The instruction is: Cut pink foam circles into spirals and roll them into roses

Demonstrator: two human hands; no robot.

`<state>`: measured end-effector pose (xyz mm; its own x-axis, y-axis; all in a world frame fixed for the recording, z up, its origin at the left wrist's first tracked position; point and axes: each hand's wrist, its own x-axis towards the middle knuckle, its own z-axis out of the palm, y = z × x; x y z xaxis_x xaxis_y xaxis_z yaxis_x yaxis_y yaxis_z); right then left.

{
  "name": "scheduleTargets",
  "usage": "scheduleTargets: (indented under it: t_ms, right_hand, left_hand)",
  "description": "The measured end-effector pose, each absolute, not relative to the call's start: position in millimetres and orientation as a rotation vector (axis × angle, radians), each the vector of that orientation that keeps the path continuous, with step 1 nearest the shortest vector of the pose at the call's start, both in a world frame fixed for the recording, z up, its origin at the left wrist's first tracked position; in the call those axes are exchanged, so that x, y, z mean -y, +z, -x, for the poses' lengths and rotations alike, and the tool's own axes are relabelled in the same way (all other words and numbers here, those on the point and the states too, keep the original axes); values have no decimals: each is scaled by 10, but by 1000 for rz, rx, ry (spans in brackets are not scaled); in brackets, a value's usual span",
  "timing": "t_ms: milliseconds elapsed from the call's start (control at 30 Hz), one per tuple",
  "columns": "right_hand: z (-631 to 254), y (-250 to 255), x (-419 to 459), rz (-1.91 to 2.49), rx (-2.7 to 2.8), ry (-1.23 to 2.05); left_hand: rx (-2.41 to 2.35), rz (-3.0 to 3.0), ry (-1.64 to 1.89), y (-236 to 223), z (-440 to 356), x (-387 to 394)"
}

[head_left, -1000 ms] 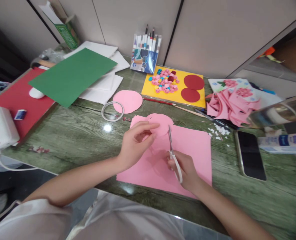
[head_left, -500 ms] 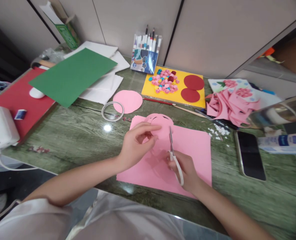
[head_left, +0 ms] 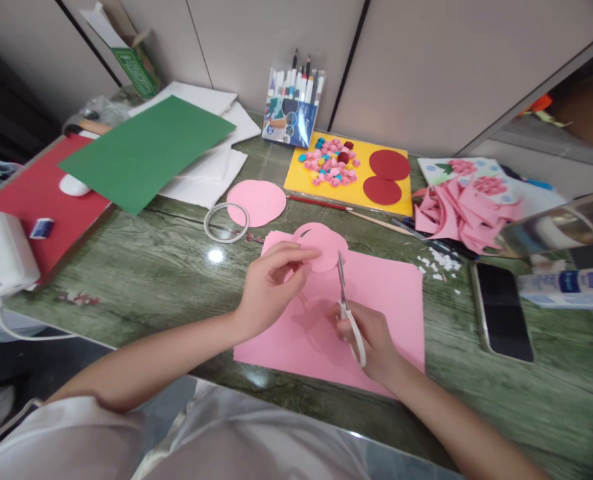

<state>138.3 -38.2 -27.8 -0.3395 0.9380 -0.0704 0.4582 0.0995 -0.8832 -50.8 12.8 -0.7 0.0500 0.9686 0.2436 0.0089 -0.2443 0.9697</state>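
Between the thumb and fingers of my left hand is a rounded pink paper piece, held above the table. A curved strip stands partly apart from its upper left edge, with a dark gap between. My right hand is closed round the white handles of a pair of scissors. The blades point up and away from me, their tips at the right edge of the paper piece. Beneath both hands lie pink paper sheets. A pink paper round rests behind my left hand, partly inside a grey ring.
Behind are a pen pack and a yellow sheet bearing coloured bits and red ovals. Pink scraps, a phone and a tube lie right. Green card and a white charger are left.
The pink paper piece has turned in my left hand, and its loose strip now shows at the upper left. Both hands have stayed nearly in place.
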Motion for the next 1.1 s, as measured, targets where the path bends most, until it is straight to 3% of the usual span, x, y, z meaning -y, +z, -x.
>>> scheduleTargets:
  t_ms: [1100]
  right_hand:
    - [-1381,-286,386,1342,1860,1187]
  left_hand:
    - [-1029,-1449,1392,11,505,-135]
